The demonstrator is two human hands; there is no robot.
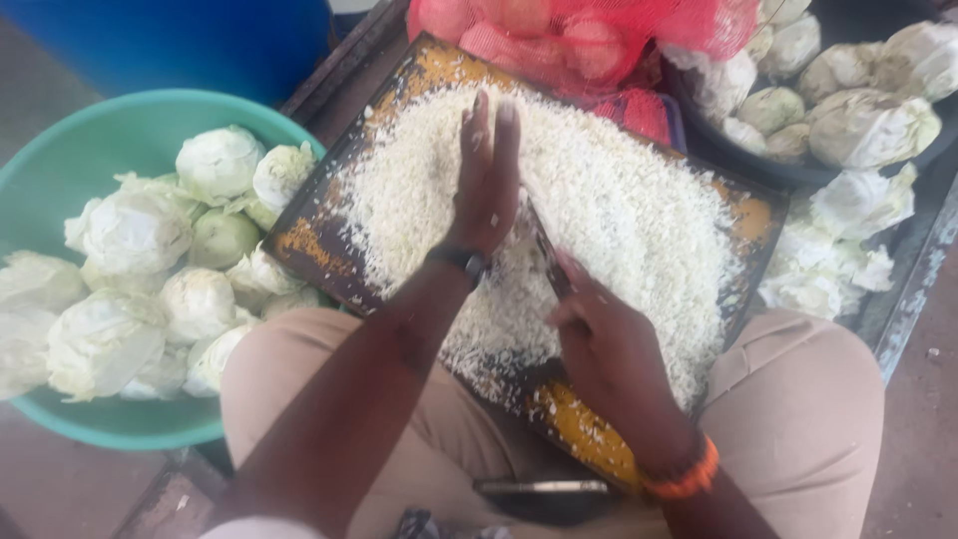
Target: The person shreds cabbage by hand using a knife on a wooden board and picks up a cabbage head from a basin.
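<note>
Left hand flat, fingers straight, on shredded cabbage, right hand clamped on what looks like a knife, wooden board beneath

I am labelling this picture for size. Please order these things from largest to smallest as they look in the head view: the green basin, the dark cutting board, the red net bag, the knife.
1. dark cutting board
2. green basin, partly cut off by the edge, so its place against the board is unsure
3. red net bag, also cut off
4. knife, mostly hidden by the right hand
</note>
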